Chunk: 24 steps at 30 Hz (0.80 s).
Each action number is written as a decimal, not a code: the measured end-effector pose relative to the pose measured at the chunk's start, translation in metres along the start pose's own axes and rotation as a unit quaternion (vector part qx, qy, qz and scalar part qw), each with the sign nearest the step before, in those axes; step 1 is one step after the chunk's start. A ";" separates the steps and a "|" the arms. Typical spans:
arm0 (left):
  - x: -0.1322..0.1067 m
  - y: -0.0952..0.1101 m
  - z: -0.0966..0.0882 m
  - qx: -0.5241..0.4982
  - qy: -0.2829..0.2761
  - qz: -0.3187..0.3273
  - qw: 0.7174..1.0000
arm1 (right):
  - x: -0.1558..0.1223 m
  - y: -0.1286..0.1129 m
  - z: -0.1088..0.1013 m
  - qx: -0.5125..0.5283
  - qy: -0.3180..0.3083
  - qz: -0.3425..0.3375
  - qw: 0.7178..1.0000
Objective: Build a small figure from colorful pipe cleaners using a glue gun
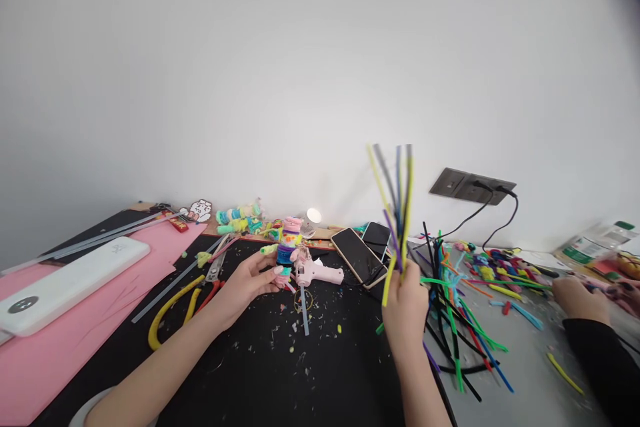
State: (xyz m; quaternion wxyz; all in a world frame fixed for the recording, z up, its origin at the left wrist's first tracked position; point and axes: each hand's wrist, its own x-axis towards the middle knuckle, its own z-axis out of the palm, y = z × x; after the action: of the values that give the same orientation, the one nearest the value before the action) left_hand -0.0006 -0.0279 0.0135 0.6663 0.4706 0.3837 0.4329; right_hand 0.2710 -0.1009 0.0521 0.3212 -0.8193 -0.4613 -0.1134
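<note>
My left hand [255, 280] is closed round a small multicoloured fuzzy figure [289, 240], which stands upright with pink, yellow and blue bands. Close beside it lies a pink hot glue gun [320, 272] with a clear glue stick pointing toward me. In my right hand [407, 307] is a bunch of pipe cleaners [399, 213], yellow, grey, blue and purple, raised and slightly blurred at the tips. To the right of that hand is a loose pile of black, green and blue pipe cleaners [457, 327].
Yellow-handled scissors [170, 307], a white power bank [75, 280] and pink sheets [30, 373] lie at left. Phones [357, 255] rest near the wall, below a socket panel [473, 187] with plugged cords. At right, a co-worker's hand [583, 300] is over the grey table [530, 400].
</note>
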 end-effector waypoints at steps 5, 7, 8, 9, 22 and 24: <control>0.002 -0.001 -0.001 0.002 -0.005 0.009 1.000 | 0.002 -0.010 0.014 -0.125 -0.226 -0.050 0.965; 0.002 -0.002 -0.002 0.001 -0.003 0.009 1.000 | 0.002 -0.006 0.018 -0.105 -0.252 -0.061 0.960; 0.002 -0.003 -0.002 0.000 -0.003 0.009 1.000 | 0.002 -0.002 0.019 -0.078 -0.250 -0.064 0.963; 0.002 -0.003 -0.002 -0.001 -0.003 0.009 1.000 | 0.002 0.001 0.018 -0.047 -0.242 -0.066 0.967; 0.000 0.000 -0.001 -0.008 -0.004 0.007 1.000 | -0.011 0.001 -0.035 0.127 0.108 -0.151 0.974; 0.000 0.000 -0.001 -0.006 -0.002 0.008 1.000 | -0.014 -0.003 -0.033 0.137 0.096 -0.185 0.968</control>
State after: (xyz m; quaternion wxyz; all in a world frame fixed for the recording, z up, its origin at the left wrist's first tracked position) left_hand -0.0013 -0.0276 0.0128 0.6664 0.4702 0.3760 0.4398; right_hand 0.2642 -0.1299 0.0717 0.4466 -0.6531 -0.5829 -0.1849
